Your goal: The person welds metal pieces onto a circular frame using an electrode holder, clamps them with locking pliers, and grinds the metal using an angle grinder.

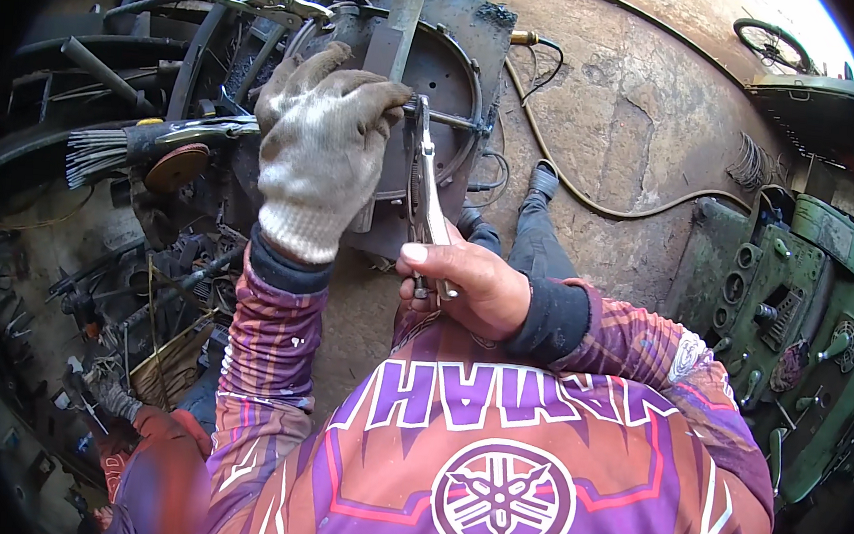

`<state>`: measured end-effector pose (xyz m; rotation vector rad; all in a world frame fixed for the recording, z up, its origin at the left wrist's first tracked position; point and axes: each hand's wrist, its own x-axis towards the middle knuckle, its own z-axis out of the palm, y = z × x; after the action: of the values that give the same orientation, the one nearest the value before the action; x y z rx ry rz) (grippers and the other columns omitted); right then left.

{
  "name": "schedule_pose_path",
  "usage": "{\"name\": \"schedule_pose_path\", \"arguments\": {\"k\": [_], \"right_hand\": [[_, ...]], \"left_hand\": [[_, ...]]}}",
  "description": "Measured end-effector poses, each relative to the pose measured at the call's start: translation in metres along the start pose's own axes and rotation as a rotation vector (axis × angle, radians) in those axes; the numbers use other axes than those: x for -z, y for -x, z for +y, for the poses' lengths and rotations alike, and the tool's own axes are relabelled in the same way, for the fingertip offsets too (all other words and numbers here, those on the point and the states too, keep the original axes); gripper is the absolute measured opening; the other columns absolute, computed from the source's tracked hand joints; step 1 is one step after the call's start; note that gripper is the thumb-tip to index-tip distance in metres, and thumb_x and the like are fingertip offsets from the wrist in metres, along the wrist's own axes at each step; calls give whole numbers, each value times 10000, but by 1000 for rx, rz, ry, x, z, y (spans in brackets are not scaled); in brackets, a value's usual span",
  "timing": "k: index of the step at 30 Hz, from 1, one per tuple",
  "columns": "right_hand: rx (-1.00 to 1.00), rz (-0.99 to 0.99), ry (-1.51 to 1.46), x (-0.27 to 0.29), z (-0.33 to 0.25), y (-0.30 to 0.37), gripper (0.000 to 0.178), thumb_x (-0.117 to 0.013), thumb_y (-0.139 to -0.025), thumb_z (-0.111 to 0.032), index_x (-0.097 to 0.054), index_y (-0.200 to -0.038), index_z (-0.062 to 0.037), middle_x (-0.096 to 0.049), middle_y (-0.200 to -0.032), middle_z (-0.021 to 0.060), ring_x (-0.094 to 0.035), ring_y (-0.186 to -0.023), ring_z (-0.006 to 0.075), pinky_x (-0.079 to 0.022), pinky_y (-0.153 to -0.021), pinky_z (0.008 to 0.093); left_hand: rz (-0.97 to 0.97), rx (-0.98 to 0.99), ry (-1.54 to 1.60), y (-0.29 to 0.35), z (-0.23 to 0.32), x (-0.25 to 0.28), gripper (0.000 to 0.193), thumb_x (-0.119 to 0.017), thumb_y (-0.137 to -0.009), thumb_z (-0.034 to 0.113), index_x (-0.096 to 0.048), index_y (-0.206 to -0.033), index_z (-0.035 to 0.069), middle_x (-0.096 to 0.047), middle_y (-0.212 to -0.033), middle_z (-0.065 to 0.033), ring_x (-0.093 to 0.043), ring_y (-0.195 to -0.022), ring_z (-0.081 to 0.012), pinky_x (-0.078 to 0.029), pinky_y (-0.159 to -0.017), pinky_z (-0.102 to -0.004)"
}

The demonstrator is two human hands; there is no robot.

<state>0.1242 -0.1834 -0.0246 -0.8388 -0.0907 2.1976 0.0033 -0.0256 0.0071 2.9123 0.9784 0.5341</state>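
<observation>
My left hand (321,153), in a worn grey-white knit glove, reaches over a round metal workpiece (451,68). Its fingers are curled and pinch the end of a thin metal rod (451,119) lying across the round piece; the exact grip is partly hidden by the glove. Bare, my right hand (481,283) is wrapped around the handles of locking pliers (428,172). The pliers' jaws point away from me and meet the rod beside my left fingertips. Beyond my left hand, a flat metal bar (398,34) stands across the workpiece, and other locking pliers (272,0) sit at its far left rim.
Left of the workpiece lie a bundle of grey rods (103,156), a brown abrasive disc (177,167) and scrap metal. Another person (167,447) works at lower left. A hose (593,202) crosses the floor toward a green machine (769,324) on the right.
</observation>
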Motion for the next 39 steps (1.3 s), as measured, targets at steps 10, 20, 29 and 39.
{"name": "schedule_pose_path", "arguments": {"k": [10, 20, 29, 39], "right_hand": [[73, -45, 115, 12, 15, -15, 590, -676, -867, -193, -382, -1361, -63, -521, -966, 38, -535, -872, 130, -451, -788, 296], [104, -123, 243, 21, 25, -19, 563, -640, -884, -126, -415, -1388, -16, -578, -1105, 54, -547, -1004, 124, -458, -893, 311], [203, 114, 1149, 9, 6, 17, 850, -794, -789, -377, -369, -1361, 85, -505, -1295, 268, -505, -1235, 353, -403, -1047, 378], [1103, 419, 1194, 34, -5, 60, 477, -776, -790, -20, -619, -1241, -14, -667, -1013, 126, -695, -842, 222, -557, -720, 323]], "left_hand": [[169, 92, 165, 36, 25, 17, 241, -735, -803, 34, -714, -1043, 44, -712, -975, -139, -695, -863, -313, -547, -763, -393], [-207, 739, 858, 45, 56, 16, 422, -735, -884, 137, -590, -1241, -33, -680, -1019, -207, -703, -914, -269, -553, -788, -363], [-458, 1146, 1667, 84, 61, -14, 504, -567, -975, 234, -463, -1366, -66, -618, -1209, -189, -609, -1130, -266, -487, -981, -353], [375, 834, 2461, 45, 87, 17, 404, -448, -1028, 254, -481, -1366, 36, -647, -1207, -176, -619, -1153, -389, -473, -1033, -568]]}}
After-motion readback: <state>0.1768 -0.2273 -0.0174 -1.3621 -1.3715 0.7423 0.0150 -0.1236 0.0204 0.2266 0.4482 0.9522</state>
